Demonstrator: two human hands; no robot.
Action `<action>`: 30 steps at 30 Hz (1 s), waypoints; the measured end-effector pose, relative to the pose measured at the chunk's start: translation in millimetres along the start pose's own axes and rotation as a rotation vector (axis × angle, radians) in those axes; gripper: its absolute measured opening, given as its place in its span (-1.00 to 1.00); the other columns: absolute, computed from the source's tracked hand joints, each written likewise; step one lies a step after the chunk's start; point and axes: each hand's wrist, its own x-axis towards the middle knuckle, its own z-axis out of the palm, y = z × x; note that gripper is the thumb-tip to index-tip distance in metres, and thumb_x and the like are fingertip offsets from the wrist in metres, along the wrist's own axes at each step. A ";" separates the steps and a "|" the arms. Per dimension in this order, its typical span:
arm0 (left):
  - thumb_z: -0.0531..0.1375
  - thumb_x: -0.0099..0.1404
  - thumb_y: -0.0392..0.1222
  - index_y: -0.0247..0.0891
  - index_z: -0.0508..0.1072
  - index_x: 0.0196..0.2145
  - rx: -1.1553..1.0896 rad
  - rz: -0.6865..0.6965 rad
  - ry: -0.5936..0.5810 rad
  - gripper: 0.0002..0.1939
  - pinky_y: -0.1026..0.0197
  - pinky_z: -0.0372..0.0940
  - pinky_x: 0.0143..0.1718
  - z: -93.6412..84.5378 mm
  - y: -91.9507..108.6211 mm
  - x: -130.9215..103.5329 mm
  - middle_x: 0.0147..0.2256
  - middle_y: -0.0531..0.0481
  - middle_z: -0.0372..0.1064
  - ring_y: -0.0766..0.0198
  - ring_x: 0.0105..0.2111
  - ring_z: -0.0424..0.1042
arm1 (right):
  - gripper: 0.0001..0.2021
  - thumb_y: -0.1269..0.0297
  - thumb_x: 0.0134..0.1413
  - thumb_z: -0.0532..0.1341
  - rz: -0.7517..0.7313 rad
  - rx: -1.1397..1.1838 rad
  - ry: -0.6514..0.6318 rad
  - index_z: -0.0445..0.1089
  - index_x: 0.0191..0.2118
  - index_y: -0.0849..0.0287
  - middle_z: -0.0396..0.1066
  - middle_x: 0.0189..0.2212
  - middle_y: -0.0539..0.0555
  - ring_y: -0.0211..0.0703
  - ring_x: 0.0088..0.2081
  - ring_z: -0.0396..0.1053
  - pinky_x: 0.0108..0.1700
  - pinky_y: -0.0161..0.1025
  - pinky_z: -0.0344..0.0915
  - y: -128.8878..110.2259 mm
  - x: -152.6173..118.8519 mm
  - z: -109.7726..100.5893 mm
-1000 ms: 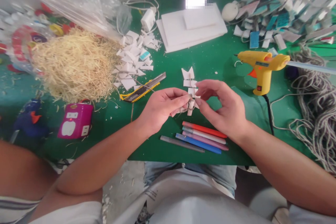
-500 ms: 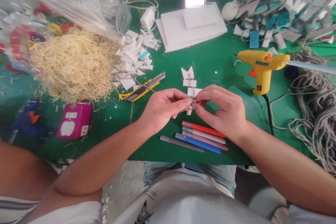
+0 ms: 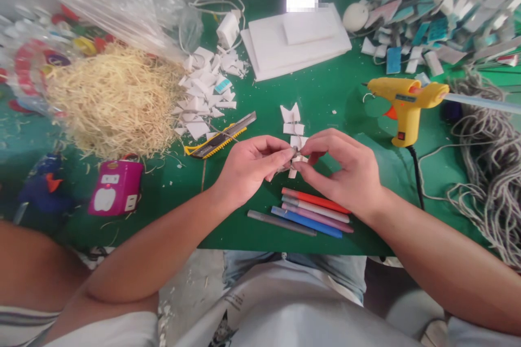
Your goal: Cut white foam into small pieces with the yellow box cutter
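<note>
My left hand (image 3: 253, 169) pinches a thin grey cord (image 3: 294, 154) between thumb and fingertips. Close against it, my right hand (image 3: 345, 171) has its thumb and index finger bent around the same cord, a small gap showing between their tips. Part of the cord is hidden by the fingers. Just beyond and under the hands lie small white cut pieces, one with a notched top (image 3: 290, 113) and a strip (image 3: 293, 128) below it, with cord running over them. Several felt-tip pens (image 3: 315, 200) lie on the green table (image 3: 228, 230) below my hands.
A yellow glue gun (image 3: 407, 98) lies right, beside tangled grey cord (image 3: 476, 173). To the left are a box cutter (image 3: 222, 136), white scraps (image 3: 199, 105), straw-like shreds (image 3: 118, 97) and a pink power adapter (image 3: 116, 187). White boards (image 3: 264, 49) lie at the back.
The right thumb and index finger have parted slightly from each other, and more of the grey cord shows between the hands. The things on the table stay in place.
</note>
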 end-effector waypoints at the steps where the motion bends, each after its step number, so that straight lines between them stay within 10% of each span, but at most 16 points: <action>1: 0.46 0.13 -0.16 -0.28 0.60 -0.43 0.010 0.002 -0.003 -0.84 0.42 0.15 -0.63 0.2 0.2 -0.1 -0.58 0.10 0.44 0.51 -0.65 0.22 | -0.91 0.40 0.15 0.32 0.003 0.001 -0.011 0.41 -0.28 0.08 0.54 -0.35 -0.02 -0.30 -0.45 0.45 -0.36 -0.29 0.45 0.7 -0.3 0.9; 30: 0.43 0.18 -0.06 -0.27 0.60 -0.37 0.182 0.080 0.002 -0.78 0.35 0.20 -0.61 0.0 0.2 -2.1 -0.51 0.05 0.50 0.44 -0.62 0.28 | -0.89 0.45 0.16 0.28 -0.033 -0.015 -0.002 0.41 -0.30 0.07 0.54 -0.37 -0.01 -0.25 -0.39 0.48 -0.33 -0.26 0.47 -1.2 1.3 -0.6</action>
